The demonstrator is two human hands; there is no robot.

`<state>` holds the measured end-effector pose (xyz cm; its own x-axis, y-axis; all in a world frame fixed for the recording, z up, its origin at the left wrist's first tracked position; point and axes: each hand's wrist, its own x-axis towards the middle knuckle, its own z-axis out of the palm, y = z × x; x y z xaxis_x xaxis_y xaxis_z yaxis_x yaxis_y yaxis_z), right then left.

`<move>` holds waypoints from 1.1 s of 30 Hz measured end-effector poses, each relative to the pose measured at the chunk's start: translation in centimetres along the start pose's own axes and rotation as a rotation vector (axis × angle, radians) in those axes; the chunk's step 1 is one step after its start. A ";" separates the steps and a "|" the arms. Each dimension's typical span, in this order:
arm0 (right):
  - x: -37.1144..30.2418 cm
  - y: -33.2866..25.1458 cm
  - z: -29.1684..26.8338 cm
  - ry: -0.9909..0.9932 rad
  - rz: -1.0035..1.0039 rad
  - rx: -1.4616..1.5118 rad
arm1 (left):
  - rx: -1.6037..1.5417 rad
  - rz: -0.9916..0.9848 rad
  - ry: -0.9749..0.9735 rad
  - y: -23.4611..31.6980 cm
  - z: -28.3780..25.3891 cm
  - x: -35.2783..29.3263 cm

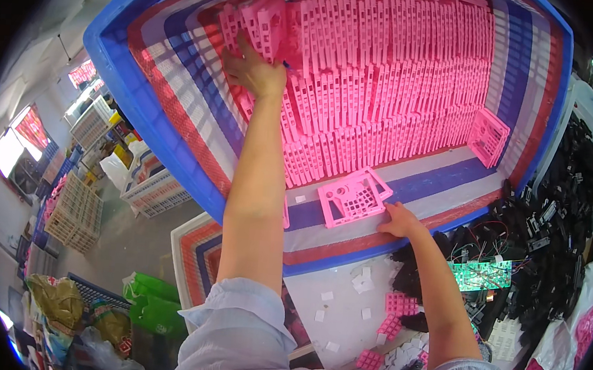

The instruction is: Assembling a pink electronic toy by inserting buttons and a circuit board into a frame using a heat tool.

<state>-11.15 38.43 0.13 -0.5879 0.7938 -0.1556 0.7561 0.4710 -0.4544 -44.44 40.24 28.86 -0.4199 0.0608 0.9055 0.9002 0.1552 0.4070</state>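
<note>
On my feed, the right hand (pixel 401 222) sits half-curled by the loose pink panel (pixel 352 197) on the striped lining (pixel 441 185), contact unclear; a nudge could slide it. Beyond, the left hand (pixel 255 71) spreads against leaning panels (pixel 261 26), hold unclear; uneven pressure might topple them

Left arm (pixel 259 175) nearly straight, running from bottom centre to upper left. Left hand (pixel 260 74) there, fingers spread, pointing up-left; can't tell if gripping. Right arm (pixel 441 295) angles up-left from lower right; right hand (pixel 402 222) right of centre, fingers leftward, slightly bent, parted.
</note>
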 end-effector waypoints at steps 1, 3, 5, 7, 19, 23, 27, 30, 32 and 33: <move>0.0 0.1 -0.1 0.003 -0.002 0.005 | 0.020 -0.010 0.003 0.3 -0.1 -0.3; -0.1 0.2 -0.3 -0.022 -0.001 0.026 | 0.058 -0.029 0.008 0.9 -0.3 -1.2; -0.1 0.0 -0.5 -0.025 -0.008 0.037 | 0.103 -0.037 0.029 1.2 -0.2 -1.9; 0.0 -0.1 -0.2 -0.021 -0.018 0.039 | 0.152 -0.046 0.025 2.0 -0.2 -1.8; 0.2 0.5 -0.2 -0.029 -0.011 0.065 | 0.106 -0.028 -0.003 3.0 0.0 -0.2; 0.3 0.2 -0.5 -0.058 -0.016 0.068 | -0.092 -0.017 0.084 0.5 -0.8 -2.2; -0.1 0.3 -0.5 -0.015 -0.013 0.101 | -0.098 -0.071 0.096 0.4 -0.8 -3.7; -0.4 -0.7 -1.8 -0.104 0.033 0.225 | 0.020 -0.047 0.093 1.0 -0.3 -3.6; 0.3 -2.1 -4.3 -0.040 0.034 0.089 | 0.056 -0.055 0.065 2.2 -0.2 -3.1; 1.3 -3.2 -5.5 0.070 0.014 -0.109 | 0.052 -0.052 0.063 2.5 -0.1 -2.8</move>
<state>-12.73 40.09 6.24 -0.5587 0.8235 -0.0981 0.7929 0.4958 -0.3542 -41.00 40.33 27.35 -0.4566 -0.0110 0.8896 0.8691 0.2081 0.4487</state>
